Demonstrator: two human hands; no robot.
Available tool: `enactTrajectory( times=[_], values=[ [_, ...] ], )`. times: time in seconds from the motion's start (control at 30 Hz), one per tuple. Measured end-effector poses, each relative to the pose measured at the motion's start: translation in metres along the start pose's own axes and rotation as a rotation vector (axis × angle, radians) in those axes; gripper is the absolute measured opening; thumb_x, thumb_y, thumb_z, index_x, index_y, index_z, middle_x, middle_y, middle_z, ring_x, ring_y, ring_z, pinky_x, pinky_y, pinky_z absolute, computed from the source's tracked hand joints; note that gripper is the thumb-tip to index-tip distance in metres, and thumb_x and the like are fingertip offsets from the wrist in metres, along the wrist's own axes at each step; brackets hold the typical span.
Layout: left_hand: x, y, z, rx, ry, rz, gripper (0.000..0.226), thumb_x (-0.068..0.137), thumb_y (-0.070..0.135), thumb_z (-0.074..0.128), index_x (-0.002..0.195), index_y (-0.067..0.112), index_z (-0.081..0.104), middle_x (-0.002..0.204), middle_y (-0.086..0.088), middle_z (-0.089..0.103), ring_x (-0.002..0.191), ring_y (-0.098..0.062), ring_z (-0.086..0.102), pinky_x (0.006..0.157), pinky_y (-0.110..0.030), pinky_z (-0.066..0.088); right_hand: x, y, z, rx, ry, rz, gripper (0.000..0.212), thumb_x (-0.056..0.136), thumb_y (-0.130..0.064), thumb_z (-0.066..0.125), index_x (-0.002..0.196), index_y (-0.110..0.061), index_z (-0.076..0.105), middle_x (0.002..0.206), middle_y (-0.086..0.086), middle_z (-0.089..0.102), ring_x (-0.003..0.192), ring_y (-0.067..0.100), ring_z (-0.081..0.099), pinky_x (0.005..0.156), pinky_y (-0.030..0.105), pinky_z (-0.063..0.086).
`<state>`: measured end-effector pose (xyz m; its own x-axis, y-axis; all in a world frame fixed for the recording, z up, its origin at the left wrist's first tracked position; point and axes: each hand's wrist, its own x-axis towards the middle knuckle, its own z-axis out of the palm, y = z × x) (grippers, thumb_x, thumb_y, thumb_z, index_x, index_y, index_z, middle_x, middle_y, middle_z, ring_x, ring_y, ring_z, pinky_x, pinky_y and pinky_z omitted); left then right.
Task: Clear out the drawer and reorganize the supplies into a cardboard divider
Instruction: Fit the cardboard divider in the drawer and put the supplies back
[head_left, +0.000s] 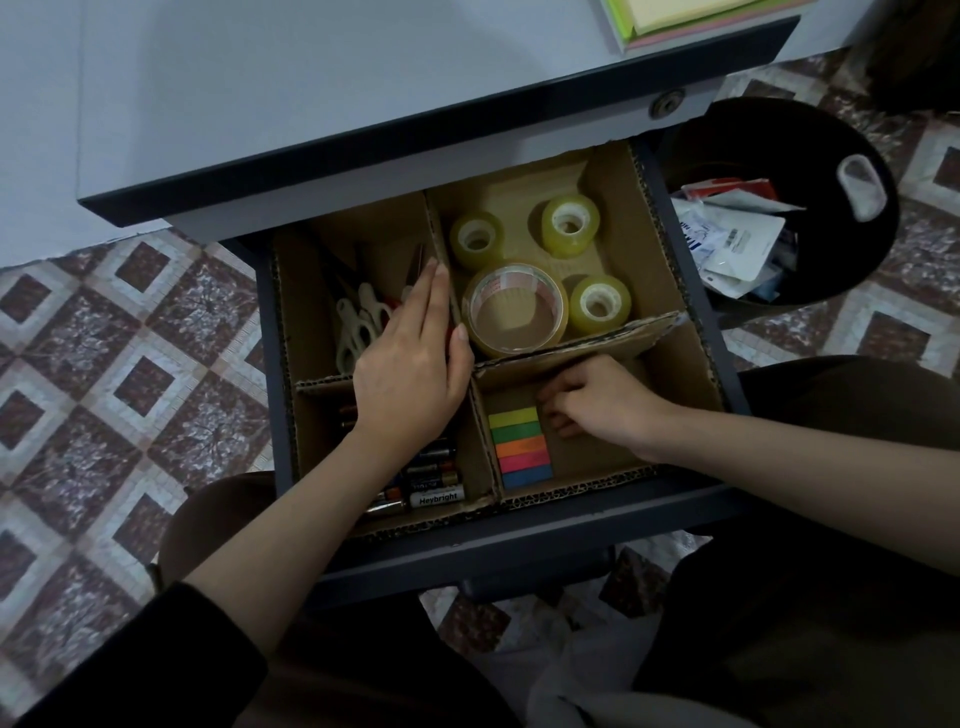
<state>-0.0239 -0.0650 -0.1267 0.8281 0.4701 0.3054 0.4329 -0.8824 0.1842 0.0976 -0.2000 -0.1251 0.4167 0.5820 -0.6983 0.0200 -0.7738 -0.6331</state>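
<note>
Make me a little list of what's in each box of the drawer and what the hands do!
far left box: scissors
far right box: three small tape rolls, one big tape roll
near left box: batteries
near right box: coloured sticky tabs
left hand: flat, fingers straight, over divider wall
right hand: fingers curled beside the tabs; grip unclear

Open drawer (519, 538) beneath the worktop (311, 93) — lined with a four-compartment cardboard divider (597, 338): scissors (356, 327) far left, tape rolls (514, 309) far right, batteries (434, 483) near left, sticky tabs (522, 447) near right. The worktop bears stacked paper pads (701, 15) (cut off by the frame's upper edge). The patterned tile floor (104, 364) carries a black bin (810, 145) — wrappers (732, 239) inside.
</note>
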Motion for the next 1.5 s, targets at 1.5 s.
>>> enactTrajectory(
  times=[1.5],
  values=[
    [0.068, 0.037, -0.095, -0.013, -0.328, -0.111, 0.031, 0.094, 0.035, 0.047, 0.100, 0.014, 0.068, 0.096, -0.004, 0.066, 0.090, -0.023, 0.061, 0.068, -0.030, 0.048, -0.074, -0.038, -0.092, -0.310, 0.196, -0.557, 0.027, 0.090, -0.004, 0.055, 0.070, -0.020, 0.063, 0.069, -0.004, 0.066, 0.058, 0.004, 0.060, 0.061, 0.022, 0.053]
  ],
)
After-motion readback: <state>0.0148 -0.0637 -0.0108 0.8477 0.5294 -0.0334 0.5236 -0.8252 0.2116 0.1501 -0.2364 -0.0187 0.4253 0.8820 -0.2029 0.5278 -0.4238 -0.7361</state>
